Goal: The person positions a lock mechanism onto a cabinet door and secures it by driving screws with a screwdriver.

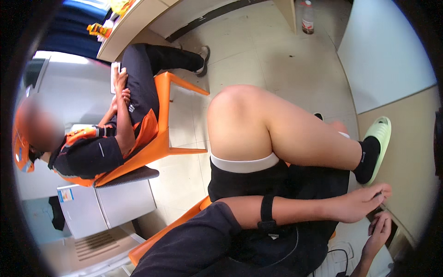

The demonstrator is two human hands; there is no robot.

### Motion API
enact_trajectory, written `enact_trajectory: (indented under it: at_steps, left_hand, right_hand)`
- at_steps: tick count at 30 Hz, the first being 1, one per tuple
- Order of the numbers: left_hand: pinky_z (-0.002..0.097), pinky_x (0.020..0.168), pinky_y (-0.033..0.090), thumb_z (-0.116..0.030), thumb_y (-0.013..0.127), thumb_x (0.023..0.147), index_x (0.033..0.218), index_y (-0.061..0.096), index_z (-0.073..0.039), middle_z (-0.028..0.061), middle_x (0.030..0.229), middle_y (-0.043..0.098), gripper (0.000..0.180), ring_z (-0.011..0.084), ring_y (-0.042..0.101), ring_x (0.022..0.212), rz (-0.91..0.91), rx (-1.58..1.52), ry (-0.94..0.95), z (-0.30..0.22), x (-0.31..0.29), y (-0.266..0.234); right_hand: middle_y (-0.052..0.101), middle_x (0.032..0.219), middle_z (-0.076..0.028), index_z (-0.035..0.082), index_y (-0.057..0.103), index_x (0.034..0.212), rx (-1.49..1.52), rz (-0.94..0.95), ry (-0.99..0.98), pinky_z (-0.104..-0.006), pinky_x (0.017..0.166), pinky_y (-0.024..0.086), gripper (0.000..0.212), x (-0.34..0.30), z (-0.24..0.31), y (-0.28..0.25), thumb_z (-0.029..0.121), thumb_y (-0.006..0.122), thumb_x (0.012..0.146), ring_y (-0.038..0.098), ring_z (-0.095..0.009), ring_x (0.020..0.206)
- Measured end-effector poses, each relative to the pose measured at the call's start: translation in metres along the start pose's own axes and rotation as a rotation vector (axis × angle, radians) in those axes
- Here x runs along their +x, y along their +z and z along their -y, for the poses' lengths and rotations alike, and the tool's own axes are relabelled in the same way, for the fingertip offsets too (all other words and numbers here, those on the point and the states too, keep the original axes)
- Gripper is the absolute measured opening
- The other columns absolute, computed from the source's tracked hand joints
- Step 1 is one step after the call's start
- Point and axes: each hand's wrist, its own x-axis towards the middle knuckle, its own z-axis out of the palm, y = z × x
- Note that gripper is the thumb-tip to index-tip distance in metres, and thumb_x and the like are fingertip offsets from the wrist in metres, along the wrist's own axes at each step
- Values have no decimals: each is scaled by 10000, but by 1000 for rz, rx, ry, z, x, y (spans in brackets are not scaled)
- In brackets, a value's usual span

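My left hand [357, 206] is stretched out to the right past my lap, with a black strap [267, 212] around its forearm. Its thumb and fingers are pinched together; a small dark spot shows between them, too small to name. Just below it, my right hand [379, 233] comes up from the lower right corner. Its fingers are loosely bent and apart, and nothing shows in them. Beside both hands is my foot in a black sock [367, 161] and a pale green slipper [382, 141]. I sit in black shorts [244, 179] with white trim.
Left of me, a person [94, 150] in an orange cap sits on an orange chair [164, 124], holding a flat white object [113, 76]. A white cabinet [108, 207] stands lower left. A plastic bottle [307, 18] is on the tiled floor. Thin black cable [344, 253] lies near my right arm.
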Motion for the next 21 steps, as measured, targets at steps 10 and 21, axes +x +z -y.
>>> enact_trajectory:
  at_steps: [10,21]
  left_hand:
    - [434,774,365,-142,344,925,994,392,32,219,905,464,193,385,473,864,173,327,148,-21,-9,7]
    - [408,765,398,-131,587,742,954,437,13,179,896,485,297,351,495,889,23,806,408,-106,-22,-16]
  right_hand:
    - [521,968,-25,33,443,1167,401,91,171,-189,619,422,404,-10,15,23,374,381,961,488,-69,748]
    - [501,1214,-113,52,424,1267,878,555,52,-343,856,449,441,32,60,40,326,358,927,496,-223,1090]
